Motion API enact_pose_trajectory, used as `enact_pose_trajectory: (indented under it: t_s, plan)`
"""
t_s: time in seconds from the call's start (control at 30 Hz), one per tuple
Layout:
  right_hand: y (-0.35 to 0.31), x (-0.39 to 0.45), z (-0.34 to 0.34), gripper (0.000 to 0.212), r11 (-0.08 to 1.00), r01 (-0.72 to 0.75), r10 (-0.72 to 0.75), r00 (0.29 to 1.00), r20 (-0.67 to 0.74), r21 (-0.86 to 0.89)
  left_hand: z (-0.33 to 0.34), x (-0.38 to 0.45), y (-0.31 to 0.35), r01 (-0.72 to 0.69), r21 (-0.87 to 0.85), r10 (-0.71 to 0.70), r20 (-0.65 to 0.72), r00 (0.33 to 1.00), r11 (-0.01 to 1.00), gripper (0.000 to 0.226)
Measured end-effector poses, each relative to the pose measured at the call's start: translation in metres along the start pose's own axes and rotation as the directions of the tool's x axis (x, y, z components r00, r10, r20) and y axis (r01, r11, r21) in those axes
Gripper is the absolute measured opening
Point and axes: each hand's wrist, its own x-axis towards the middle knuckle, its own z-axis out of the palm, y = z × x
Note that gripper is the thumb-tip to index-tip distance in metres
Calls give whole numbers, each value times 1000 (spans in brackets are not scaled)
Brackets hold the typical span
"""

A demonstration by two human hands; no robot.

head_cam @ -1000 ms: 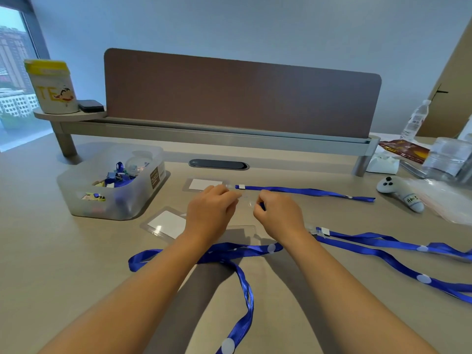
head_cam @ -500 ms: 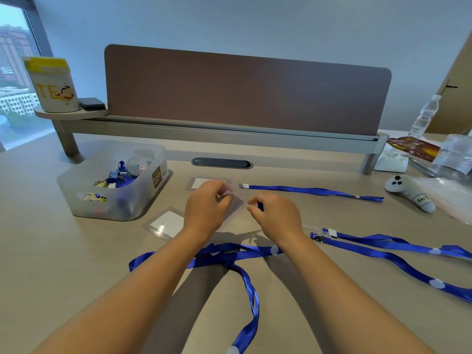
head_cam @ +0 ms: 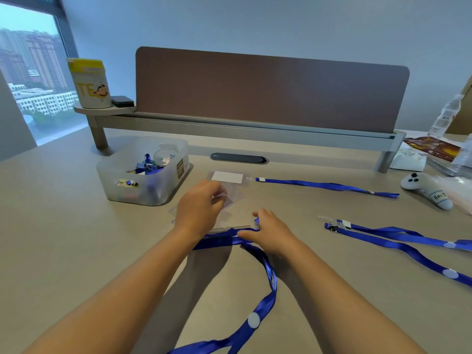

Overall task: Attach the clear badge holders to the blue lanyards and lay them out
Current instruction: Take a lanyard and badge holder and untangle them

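Sprawling across the desk (head_cam: pixel 76 251), the blue lanyard (head_cam: pixel 268 284) looks limp and light; its long axis loops from the near edge up to mid-desk, clip end pointing left, so taking it just behind the clip seems best. Right hand (head_cam: pixel 273 232) pinches that end. Left hand (head_cam: pixel 199 210) is closed on a clear badge holder (head_cam: pixel 233 199), thin, slick, bendy, tilted; its slotted edge seems the safest hold.
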Motion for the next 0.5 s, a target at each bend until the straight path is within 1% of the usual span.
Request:
enact_pose_trajectory:
  t_s: [0.03, 0.1, 0.17, 0.27, 0.33, 0.43, 0.5]
  plan:
    - [-1, 0, 4, 68, 999, -14, 15, 1000, 17, -30, -4, -3, -2, 4, 10, -4, -7, 1000, 1000, 10]
    - [-2, -1, 8, 64, 994, -55, 56, 998, 17, -91, -9, -8, -6, 14, 28, -14, -15, 1000, 1000, 10]
    - [-2, -2, 8, 54, 991, -75, 72, 997, -23, -115, -14, -11, -10, 30, 41, -29, -15, 999, 999, 10]
    - [-4, 0, 6, 36, 978, -50, 38, 997, -65, -202, -19, -11, -15, 50, 55, -49, -23, 999, 997, 11]
    - [-5, 4, 6, 28, 971, -45, 28, 997, -78, -233, -21, -10, -17, 63, 50, -61, -39, 997, 997, 12]
    - [-8, 9, 6, 20, 980, -63, 49, 996, -76, -191, -23, -8, -20, 69, 50, -67, -50, 997, 996, 12]
    - [-12, 10, 3, 18, 988, -68, 59, 996, -64, -139, -25, -6, -23, 72, 61, -69, -47, 997, 996, 11]
